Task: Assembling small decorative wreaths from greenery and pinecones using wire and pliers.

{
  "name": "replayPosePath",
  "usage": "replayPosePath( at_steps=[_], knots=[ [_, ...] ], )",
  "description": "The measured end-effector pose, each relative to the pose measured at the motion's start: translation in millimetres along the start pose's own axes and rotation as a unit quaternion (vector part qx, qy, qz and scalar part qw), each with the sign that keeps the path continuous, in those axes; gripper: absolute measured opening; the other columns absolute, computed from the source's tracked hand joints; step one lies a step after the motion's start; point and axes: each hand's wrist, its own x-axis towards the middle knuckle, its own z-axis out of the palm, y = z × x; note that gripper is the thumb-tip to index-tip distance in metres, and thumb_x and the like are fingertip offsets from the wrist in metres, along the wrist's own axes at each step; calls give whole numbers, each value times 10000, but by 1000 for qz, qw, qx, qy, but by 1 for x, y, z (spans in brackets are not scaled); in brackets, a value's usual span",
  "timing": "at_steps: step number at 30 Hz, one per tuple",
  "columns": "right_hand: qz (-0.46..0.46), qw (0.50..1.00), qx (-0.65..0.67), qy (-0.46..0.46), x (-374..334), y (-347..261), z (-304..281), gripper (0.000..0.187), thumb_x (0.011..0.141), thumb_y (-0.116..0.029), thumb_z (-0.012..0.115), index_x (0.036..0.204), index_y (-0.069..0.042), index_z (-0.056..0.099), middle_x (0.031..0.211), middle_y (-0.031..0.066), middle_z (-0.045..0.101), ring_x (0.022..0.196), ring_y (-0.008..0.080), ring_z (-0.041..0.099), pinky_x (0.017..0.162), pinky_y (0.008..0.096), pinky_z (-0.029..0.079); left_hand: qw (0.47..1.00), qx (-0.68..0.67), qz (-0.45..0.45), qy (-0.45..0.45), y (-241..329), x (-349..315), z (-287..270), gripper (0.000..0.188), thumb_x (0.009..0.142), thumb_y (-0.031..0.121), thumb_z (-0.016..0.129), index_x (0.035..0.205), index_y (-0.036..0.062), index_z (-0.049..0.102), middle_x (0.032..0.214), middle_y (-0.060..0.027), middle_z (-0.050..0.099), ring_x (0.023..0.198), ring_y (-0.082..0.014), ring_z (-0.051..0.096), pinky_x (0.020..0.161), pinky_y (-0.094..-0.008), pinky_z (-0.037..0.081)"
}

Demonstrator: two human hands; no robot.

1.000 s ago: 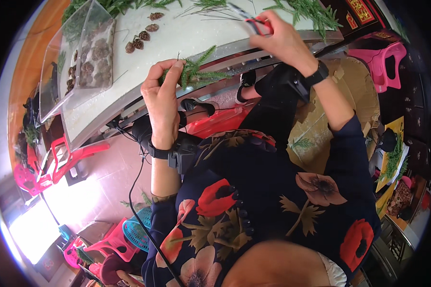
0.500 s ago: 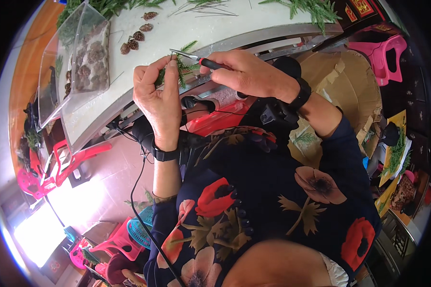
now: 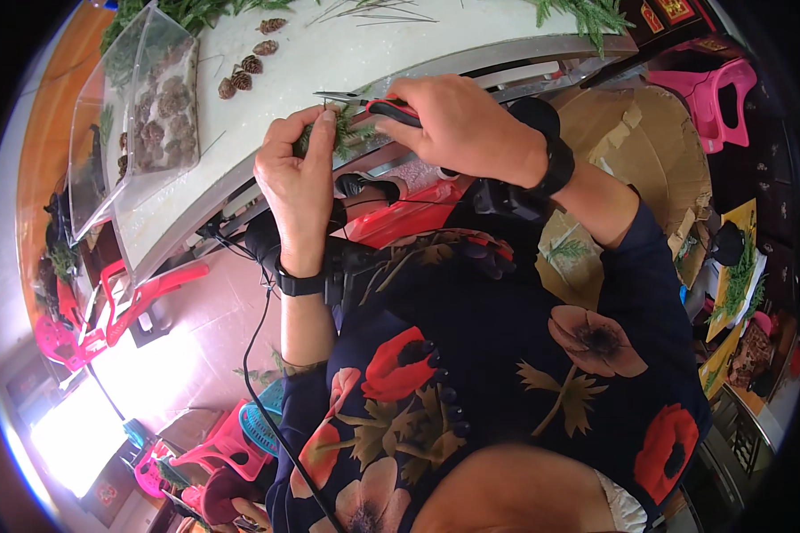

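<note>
My left hand (image 3: pixel 295 182) is closed in a pinch on a small green needle-leaf sprig (image 3: pixel 354 131), near the front edge of the table. A thin dark stem end rises between its thumb and forefinger. Long-nosed pliers (image 3: pixel 395 110) with red and black handles are gripped in my right hand (image 3: pixel 476 129). Their slim jaws point left, just above the left fingertips at the stem end; whether they touch it I cannot tell. Part of the sprig is hidden behind the left fingers and the pliers.
Several pine cones (image 3: pixel 252 64) lie on the white table (image 3: pixel 364 49). At its left stands a clear plastic box (image 3: pixel 167 133) holding more cones. Thin wires (image 3: pixel 378 12) and green branches (image 3: pixel 587 22) lie at the far side. Cardboard (image 3: pixel 653 160) and a pink stool (image 3: pixel 711 102) are at right.
My right hand has turned, tilting the pliers' handles, and has risen slightly. My left hand has shifted a little right. The sprig's upright tip no longer shows above the pliers.
</note>
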Motion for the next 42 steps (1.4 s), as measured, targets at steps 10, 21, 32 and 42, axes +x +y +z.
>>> replayPosePath(
  at_steps=[10,21,32,42],
  knots=[
    [-21,997,72,-37,-7,3,-5,296,866,-241,639,973,34,623,623,156,565,539,246,504,542,353,418,970,-191,-150,-30,4,0,1,177,858,72,636,979,-47,685,850,-45,674,779,-75,575,728,-205,455],
    [-45,999,21,-13,-5,13,-1,253,848,-188,642,971,32,629,678,151,581,578,251,548,557,335,436,968,-178,-164,-58,10,0,-2,192,857,86,643,986,-53,677,832,-39,664,763,-71,575,717,-197,448],
    [-207,840,-461,196,0,10,-19,300,775,-137,657,1048,-25,601,920,88,595,745,261,590,620,304,472,934,-239,-242,-109,8,8,1,178,862,91,634,972,-43,673,883,-72,684,797,-105,602,745,-213,458],
    [111,969,147,-165,4,19,-41,285,792,-122,598,1045,8,606,794,22,537,716,97,532,617,242,446,965,-205,-143,-74,10,2,6,161,865,90,643,955,-41,667,873,-50,676,790,-95,582,745,-222,453]
  ],
)
